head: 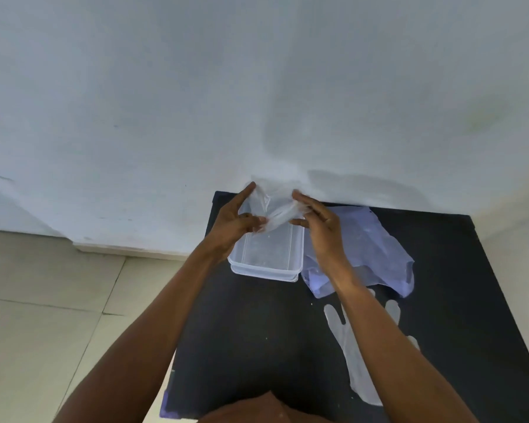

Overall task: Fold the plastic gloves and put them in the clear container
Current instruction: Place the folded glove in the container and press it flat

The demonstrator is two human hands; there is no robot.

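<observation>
A crumpled clear plastic glove hangs between my two hands above the far end of the clear container. My left hand pinches its left side and my right hand grips its right side. The rectangular container stands open on the black table, just below my hands. A second clear glove lies flat on the table at the near right, partly hidden under my right forearm.
A bluish clear plastic bag lies to the right of the container. A white wall rises directly behind the table. Pale floor tiles lie to the left of the table edge.
</observation>
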